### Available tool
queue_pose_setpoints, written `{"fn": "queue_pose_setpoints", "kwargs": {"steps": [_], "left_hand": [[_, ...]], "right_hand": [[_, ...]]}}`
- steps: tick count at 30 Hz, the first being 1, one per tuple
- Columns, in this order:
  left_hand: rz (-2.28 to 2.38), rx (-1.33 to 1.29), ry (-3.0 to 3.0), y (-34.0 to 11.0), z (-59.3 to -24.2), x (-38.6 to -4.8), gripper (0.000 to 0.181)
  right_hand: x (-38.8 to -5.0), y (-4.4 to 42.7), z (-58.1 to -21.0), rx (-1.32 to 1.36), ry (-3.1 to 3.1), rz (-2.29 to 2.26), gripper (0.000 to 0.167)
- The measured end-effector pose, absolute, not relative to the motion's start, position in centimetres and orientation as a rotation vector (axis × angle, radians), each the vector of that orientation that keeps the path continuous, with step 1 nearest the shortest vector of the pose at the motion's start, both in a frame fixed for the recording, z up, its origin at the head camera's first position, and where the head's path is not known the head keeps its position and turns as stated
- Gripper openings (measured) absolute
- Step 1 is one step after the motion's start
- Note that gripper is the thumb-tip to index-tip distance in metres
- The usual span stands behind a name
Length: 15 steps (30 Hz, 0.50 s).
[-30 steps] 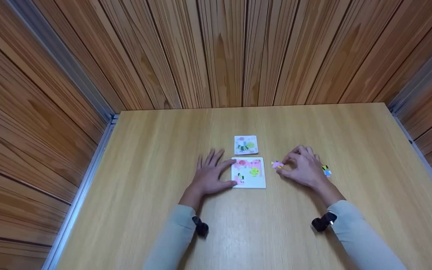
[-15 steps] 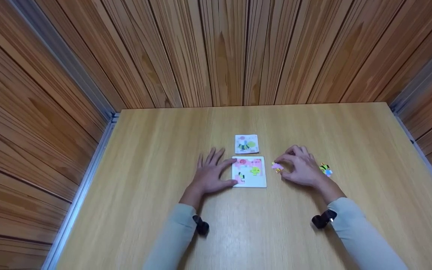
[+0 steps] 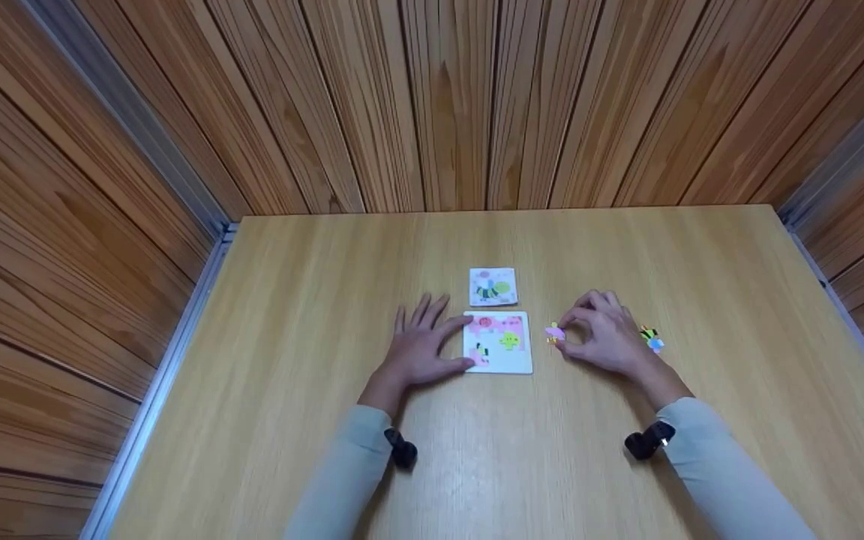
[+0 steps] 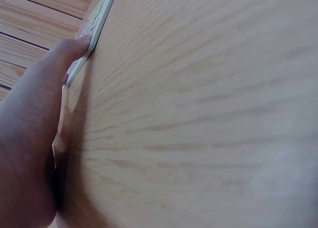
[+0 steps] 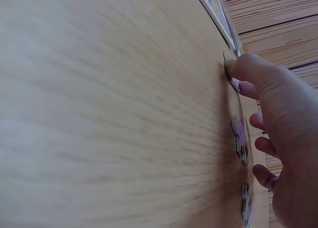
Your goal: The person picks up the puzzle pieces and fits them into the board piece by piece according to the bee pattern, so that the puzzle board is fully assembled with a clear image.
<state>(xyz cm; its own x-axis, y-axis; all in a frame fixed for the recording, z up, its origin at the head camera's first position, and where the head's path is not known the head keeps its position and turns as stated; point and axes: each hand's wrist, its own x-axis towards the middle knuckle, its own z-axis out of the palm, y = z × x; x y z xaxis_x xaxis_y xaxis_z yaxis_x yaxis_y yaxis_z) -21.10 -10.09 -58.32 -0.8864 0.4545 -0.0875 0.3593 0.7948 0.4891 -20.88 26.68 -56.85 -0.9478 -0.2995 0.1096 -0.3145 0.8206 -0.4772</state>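
Note:
A square white puzzle tray (image 3: pixel 503 361) lies on the table with several printed pieces in it, among them a yellow-green one (image 3: pixel 509 341). My left hand (image 3: pixel 423 352) is spread flat at its left side, thumb and forefinger resting on the tray's left edge. To the right of the tray, my right hand (image 3: pixel 603 334) pinches a pink puzzle piece (image 3: pixel 554 332) between thumb and forefinger, its other fingers bent. In the right wrist view this piece (image 5: pixel 229 71) is tilted close to the tabletop. Another puzzle piece (image 5: pixel 240 138) lies beneath the right hand, mostly hidden from the head view.
Behind the tray lies a square picture card (image 3: pixel 493 287) with a striped bee on it. A black, yellow and blue puzzle piece (image 3: pixel 652 339) lies right of the right hand. Wooden panel walls (image 3: pixel 447 105) enclose the table's back and sides.
The pink piece has turned in the right hand's fingers, its position nearly the same. More of the black, yellow and blue piece now shows beside the right hand. The left hand stays put.

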Motion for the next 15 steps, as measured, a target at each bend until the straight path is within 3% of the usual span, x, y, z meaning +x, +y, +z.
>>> {"fn": "queue_pose_setpoints", "kwargs": {"steps": [15], "left_hand": [[0.687,0.637,2.784,-10.1,-58.3,-21.1,0.083]], "right_hand": [[-19.6,25.1,-56.5,0.551,-2.919,0.81,0.028]]}}
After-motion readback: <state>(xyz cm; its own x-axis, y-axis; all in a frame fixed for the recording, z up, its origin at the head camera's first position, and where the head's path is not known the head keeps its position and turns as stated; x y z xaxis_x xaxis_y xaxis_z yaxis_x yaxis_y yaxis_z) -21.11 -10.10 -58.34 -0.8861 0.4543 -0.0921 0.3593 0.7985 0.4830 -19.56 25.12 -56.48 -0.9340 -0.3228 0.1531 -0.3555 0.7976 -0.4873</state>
